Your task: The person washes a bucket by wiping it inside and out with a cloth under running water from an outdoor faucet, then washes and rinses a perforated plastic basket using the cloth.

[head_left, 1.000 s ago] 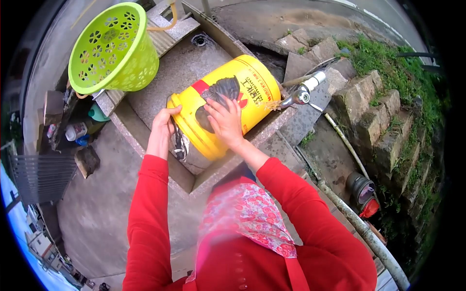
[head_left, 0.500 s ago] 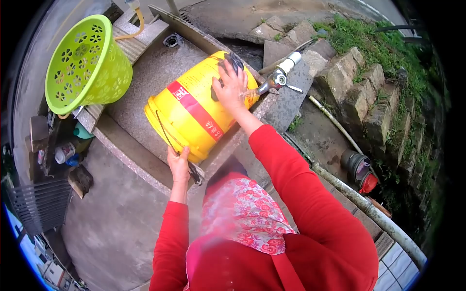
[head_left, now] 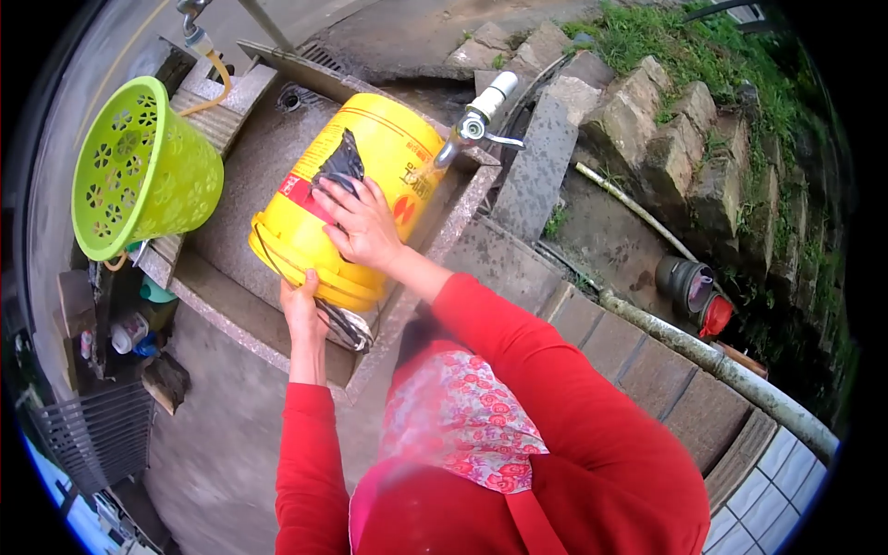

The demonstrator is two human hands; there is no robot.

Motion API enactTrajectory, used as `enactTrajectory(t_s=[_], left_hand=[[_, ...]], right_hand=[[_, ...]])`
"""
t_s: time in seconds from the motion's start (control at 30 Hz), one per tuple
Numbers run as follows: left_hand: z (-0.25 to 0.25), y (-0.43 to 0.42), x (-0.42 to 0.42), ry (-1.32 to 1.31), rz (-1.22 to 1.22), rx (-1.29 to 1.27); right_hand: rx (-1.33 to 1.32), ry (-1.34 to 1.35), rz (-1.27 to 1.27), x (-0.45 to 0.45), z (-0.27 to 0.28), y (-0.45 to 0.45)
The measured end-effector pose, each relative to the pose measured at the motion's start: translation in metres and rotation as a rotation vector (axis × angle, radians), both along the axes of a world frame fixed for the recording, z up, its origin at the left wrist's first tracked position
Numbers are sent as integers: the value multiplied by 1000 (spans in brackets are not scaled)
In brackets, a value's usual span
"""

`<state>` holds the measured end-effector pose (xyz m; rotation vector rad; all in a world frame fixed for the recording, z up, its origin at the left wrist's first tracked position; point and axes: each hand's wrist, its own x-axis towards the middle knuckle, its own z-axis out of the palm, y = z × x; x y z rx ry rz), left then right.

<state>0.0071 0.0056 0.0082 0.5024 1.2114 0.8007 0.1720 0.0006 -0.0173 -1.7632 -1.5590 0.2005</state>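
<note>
A yellow plastic bucket (head_left: 393,139) with a red label band lies tilted on its side in the stone sink (head_left: 242,326). My left hand (head_left: 303,313) grips its rim at the near end, beside the dark handle (head_left: 335,324). With my right hand (head_left: 365,227) I press a crumpled black rag (head_left: 342,162) against the bucket's side; whether it is cloth or thin plastic I cannot tell. The tap (head_left: 474,127) juts over the sink's right edge, close to the bucket's base, and water appears to run onto the bucket.
On the sink's left ledge, a green perforated basket (head_left: 190,180) leans on its side. Behind it, a second tap (head_left: 196,37) has a yellowish hose (head_left: 222,79). A metal pipe railing (head_left: 721,384) runs along the right, beyond which are stone steps (head_left: 638,102) and a dark bucket (head_left: 683,282).
My right hand has slid the black rag from near the bucket's base toward its middle and label. The bucket has turned, showing more printing. My left hand stays on the rim.
</note>
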Motion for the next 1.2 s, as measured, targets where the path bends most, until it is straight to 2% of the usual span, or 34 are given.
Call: enactTrajectory(t_s=[0.1, 0.2, 0.27, 0.3, 0.37, 0.43, 0.53, 0.6, 0.7, 0.77, 0.87, 0.9, 0.93, 0.97, 1.07, 1.1, 1.13, 1.2], left_hand=[[-4, -4, -2, 57, 3, 7], [-2, -6, 2, 107, 29, 4], [1, -7, 4, 134, 39, -5], [1, -5, 6, 129, 42, -8], [1, -2, 7, 126, 43, -13], [-1, -3, 7, 130, 68, 15], [-7, -5, 4, 109, 60, 42], [-7, -6, 2, 99, 35, 53], [-4, -11, 5, 116, 26, 60], [-5, -14, 4, 120, 18, 83], [-9, -19, 3, 91, 32, 96], [-12, -21, 3, 95, 36, 97], [-15, -24, 5, 94, 44, 97], [-14, -27, 10, 107, 67, 120], [-21, -35, 8, 167, 9, 234], [-18, -38, 9, 148, 0, 234], [-21, -43, 11, 152, -4, 254], [-47, -56, 6, 235, -57, 277]], right_hand=[[-31, -90, -387, 61, -31, 36], [-8, 179, -686, 91, -71, 24], [-138, 285, -753, 81, -75, 9], [-139, 456, -780, 70, -73, 1], [-116, 519, -865, 39, -86, -14], [-44, 595, -745, 1, -80, -31], [-14, 315, -452, -33, -38, -38], [-50, 106, -192, -16, -7, -11], [8, 63, -70, 4, -10, 56], [-117, 22, -108, 36, -17, 95], [-56, -72, -488, 93, -32, 94], [-113, -43, -614, 98, -37, 77], [-132, 118, -698, 97, -46, 60], [-67, 110, -717, 94, -74, 40], [-217, 477, -853, 59, -65, 7], [-199, 515, -847, 43, -77, -3], [-179, 551, -842, 24, -90, -12], [-77, 418, -661, -20, -73, -26]])
